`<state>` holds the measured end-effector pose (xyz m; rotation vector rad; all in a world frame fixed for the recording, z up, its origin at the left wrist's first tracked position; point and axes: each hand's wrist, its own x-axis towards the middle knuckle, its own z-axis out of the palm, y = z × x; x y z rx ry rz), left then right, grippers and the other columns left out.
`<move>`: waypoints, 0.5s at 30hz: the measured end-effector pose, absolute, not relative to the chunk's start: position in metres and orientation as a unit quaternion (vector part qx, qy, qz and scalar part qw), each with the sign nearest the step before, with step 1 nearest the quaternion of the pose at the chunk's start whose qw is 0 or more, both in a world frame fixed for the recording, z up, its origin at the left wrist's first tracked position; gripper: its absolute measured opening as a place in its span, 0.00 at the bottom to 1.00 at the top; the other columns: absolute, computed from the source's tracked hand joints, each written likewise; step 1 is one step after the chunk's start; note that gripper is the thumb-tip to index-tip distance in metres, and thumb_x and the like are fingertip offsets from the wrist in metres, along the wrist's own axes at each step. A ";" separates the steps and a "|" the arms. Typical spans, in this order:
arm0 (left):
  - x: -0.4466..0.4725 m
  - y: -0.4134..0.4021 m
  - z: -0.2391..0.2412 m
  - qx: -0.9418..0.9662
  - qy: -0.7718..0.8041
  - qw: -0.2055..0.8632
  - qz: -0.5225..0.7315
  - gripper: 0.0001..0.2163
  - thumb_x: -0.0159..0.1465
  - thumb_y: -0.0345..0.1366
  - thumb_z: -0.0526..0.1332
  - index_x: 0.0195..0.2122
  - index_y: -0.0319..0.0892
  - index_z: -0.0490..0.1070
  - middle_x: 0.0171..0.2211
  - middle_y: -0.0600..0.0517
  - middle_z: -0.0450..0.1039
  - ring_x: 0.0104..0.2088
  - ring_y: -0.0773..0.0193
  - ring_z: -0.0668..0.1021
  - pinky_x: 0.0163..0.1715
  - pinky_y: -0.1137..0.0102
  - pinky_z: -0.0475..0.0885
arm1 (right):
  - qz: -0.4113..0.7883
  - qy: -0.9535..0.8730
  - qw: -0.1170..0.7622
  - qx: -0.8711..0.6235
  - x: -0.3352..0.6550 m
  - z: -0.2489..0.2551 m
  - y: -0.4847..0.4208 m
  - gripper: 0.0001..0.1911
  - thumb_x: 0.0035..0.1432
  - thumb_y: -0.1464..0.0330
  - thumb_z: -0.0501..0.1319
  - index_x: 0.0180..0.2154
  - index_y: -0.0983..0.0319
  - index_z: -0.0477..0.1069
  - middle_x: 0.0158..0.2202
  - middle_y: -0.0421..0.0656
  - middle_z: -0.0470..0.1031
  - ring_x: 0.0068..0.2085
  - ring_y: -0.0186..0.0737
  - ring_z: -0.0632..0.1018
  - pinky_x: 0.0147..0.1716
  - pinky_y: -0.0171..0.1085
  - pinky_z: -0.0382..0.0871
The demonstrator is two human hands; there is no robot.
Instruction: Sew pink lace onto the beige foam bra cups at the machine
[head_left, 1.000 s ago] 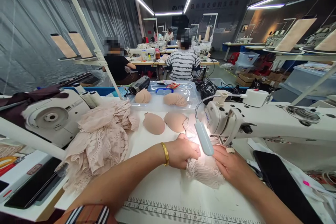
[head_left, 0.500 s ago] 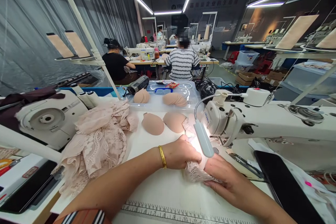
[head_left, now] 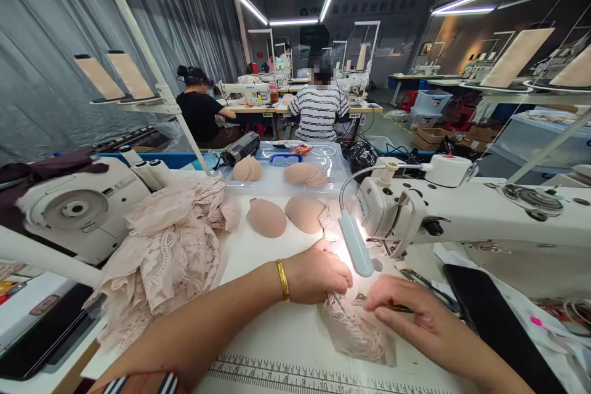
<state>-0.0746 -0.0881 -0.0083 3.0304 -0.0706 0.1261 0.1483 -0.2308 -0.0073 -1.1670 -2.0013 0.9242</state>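
Lace piece [head_left: 362,338]: lying rumpled on the white tabletop [head_left: 258,323], right of centre, between the two hands, upper edge under the left fingers. Far left, a white sewing machine [head_left: 78,206] with a round wheel, and below it a dark flat device [head_left: 41,332]. Next, a heaped pile of lace [head_left: 173,246], pale pink, well apart from the worked piece. Then two beige cups [head_left: 266,217], side by side, with a clear plastic tray [head_left: 273,178] beyond. Left hand [head_left: 316,274], gold bangle at the wrist: fingers folded closed, pressed down on the lace. Nearer, a printed ruler strip [head_left: 295,375] along the tabletop. Above the lace, a lit grey lamp [head_left: 356,249]. Right hand [head_left: 410,314]: fingers curled, thumb near the fingertips, just beside the lace; under them a slim dark tool [head_left: 401,307], mostly hidden, so cannot tell whether gripped. Behind, a white JUKI machine [head_left: 462,206]; farthest right, a black phone [head_left: 496,320], flat beside the right forearm.
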 end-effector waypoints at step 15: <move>-0.076 -0.092 -0.009 0.997 -0.041 0.032 0.063 0.09 0.56 0.20 0.59 0.28 0.42 0.71 0.44 0.55 0.82 0.36 0.63 0.78 0.49 0.57 0.61 | 0.147 -0.865 0.215 -0.429 0.141 -0.015 -0.226 0.12 0.73 0.67 0.53 0.42 0.56 0.75 0.37 0.44 0.77 0.40 0.44 0.75 0.39 0.42 0.70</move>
